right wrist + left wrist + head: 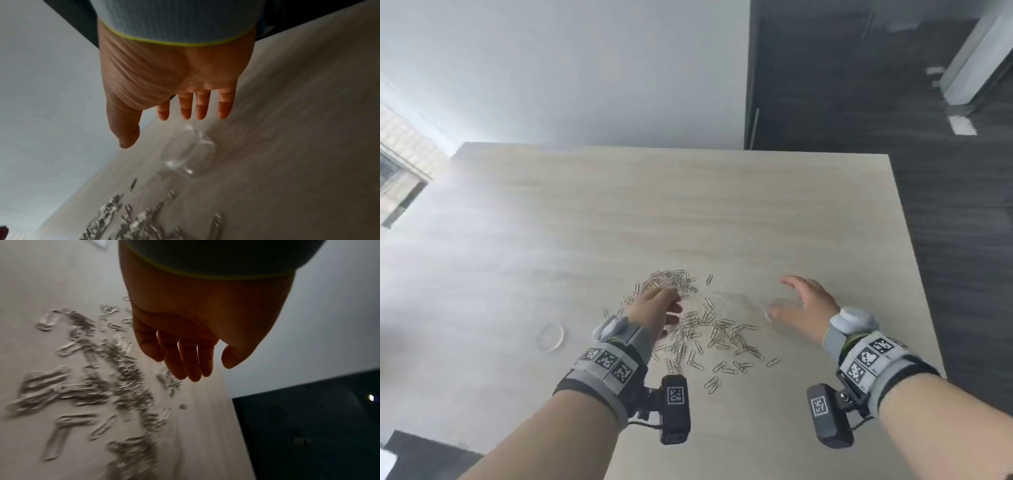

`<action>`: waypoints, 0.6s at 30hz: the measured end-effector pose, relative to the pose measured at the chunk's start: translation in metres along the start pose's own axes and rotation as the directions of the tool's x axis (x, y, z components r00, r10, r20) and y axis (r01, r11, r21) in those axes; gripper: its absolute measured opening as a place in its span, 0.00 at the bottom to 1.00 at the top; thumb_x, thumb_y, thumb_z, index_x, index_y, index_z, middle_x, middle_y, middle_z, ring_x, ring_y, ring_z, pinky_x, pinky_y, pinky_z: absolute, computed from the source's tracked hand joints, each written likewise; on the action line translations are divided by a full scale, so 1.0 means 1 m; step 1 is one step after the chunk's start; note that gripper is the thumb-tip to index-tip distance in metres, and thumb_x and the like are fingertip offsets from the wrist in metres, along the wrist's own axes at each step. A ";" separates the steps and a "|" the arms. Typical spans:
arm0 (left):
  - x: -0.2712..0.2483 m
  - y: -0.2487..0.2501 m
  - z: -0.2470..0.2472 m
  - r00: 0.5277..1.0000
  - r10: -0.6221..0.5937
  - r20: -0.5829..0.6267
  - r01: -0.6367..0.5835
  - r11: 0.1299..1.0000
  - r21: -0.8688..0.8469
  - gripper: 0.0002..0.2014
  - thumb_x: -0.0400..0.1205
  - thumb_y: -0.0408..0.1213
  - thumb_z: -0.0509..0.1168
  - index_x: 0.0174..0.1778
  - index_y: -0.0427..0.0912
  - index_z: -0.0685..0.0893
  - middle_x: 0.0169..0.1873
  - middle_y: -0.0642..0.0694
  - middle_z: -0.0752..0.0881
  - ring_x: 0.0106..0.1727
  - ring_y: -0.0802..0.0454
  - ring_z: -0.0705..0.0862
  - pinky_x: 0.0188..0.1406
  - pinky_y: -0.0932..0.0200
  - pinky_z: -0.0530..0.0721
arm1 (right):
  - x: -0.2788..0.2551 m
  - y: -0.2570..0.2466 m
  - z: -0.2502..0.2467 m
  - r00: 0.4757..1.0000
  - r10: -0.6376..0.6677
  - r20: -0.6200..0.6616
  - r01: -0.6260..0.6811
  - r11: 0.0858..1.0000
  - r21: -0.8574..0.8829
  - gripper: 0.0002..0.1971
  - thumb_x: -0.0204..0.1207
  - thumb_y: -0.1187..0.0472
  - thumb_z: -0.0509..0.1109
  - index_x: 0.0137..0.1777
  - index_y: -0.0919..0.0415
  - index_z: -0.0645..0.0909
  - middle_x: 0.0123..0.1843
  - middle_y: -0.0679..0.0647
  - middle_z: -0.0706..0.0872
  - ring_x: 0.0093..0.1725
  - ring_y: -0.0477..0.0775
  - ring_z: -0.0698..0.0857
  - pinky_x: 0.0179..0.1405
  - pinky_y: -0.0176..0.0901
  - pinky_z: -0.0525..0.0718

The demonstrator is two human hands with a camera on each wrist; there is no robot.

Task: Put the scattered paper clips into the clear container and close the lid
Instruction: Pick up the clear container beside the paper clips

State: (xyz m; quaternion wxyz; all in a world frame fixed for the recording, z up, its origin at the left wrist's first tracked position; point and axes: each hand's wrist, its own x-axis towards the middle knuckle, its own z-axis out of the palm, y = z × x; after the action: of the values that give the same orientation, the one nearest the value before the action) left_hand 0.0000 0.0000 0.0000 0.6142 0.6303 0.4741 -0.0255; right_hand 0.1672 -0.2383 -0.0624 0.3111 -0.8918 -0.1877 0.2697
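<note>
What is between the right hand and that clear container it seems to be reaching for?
Nothing visible. The right hand hangs open above the clear container, which lies on the bare table; the paper clips lie off to one side.

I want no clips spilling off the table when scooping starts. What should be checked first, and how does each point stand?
1. Clear container within reach of right hand: ok.
2. Container upright, mouth up: cannot tell, blurred.
3. Lid off, lying apart to the left: ok.
4. Left hand free, over the paper clips: ok.
5. Clips away from the table edge: ok.
</note>
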 end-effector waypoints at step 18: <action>0.017 -0.093 -0.014 0.892 0.394 0.221 -0.448 0.833 0.324 0.49 0.60 0.56 0.75 0.80 0.56 0.67 0.69 0.58 0.78 0.57 0.60 0.85 0.57 0.60 0.85 | -0.024 -0.103 0.117 0.959 -0.177 0.222 0.145 0.978 0.153 0.33 0.55 0.37 0.79 0.60 0.37 0.71 0.59 0.38 0.78 0.56 0.37 0.79 0.56 0.37 0.77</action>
State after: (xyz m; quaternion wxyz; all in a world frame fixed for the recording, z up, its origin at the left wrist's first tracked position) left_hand -0.0572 0.0018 -0.0769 0.5090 0.8189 0.2641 -0.0232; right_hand 0.0613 -0.1217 -0.0639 0.3674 -0.8124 -0.2764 0.3587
